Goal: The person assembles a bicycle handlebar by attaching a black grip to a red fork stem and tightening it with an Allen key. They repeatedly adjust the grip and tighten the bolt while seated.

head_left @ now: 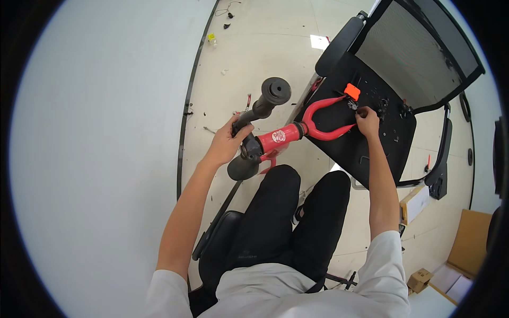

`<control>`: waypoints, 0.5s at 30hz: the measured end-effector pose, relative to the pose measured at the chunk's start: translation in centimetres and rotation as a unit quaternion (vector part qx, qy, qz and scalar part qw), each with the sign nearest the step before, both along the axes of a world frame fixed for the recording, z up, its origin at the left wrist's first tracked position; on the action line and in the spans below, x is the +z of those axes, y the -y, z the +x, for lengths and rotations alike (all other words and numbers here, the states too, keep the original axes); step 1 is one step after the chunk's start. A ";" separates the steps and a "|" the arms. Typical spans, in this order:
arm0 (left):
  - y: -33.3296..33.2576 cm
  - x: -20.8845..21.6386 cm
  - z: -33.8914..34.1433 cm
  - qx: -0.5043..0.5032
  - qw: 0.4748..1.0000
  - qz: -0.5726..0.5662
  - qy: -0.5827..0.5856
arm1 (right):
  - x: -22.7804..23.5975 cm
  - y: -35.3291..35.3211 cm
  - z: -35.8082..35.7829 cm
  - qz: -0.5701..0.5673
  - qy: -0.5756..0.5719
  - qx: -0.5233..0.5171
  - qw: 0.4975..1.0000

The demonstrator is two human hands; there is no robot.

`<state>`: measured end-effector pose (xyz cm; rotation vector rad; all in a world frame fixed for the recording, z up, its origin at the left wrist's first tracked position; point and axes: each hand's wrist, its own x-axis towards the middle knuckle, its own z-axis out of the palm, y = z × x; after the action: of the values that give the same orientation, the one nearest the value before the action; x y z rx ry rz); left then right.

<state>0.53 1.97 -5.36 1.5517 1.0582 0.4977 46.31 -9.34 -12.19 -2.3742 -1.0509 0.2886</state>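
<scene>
My left hand (225, 143) is closed around the black handlebar (248, 117) of a small red bike, near its stem. The round end of a black grip (277, 91) points up at me. From the red head tube (278, 138) a red two-armed fork (314, 130) reaches right, over a black chair seat (398, 161). At the fork's lower tip, the fingers of my right hand (368, 123) are pinched together; what they hold is hidden. Just beyond them lie a small metal part (352, 105) and an orange piece (352, 92) by the upper tip.
Small loose parts and a hex key (364, 159) lie on the seat of the mesh-backed chair (413, 42). A white wall (106, 132) runs along my left. Scraps dot the tiled floor (265, 47). Cardboard boxes (420, 280) stand at lower right.
</scene>
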 end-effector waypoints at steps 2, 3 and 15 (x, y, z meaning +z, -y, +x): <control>0.5 0.2 0.3 -0.008 1.000 -0.022 0.013 | 0.0 0.3 0.1 0.001 -0.005 -0.006 1.000; 0.8 0.4 0.4 -0.008 0.999 -0.029 0.028 | -0.1 0.4 0.2 0.002 -0.008 -0.009 1.000; 1.2 3.0 -0.1 -0.146 0.940 0.306 -0.038 | -1.4 1.5 0.2 0.039 -0.016 0.003 0.999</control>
<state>0.47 0.72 -2.31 2.2521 0.7356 0.5960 46.51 -10.88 -13.58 -2.2903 -1.0347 0.2816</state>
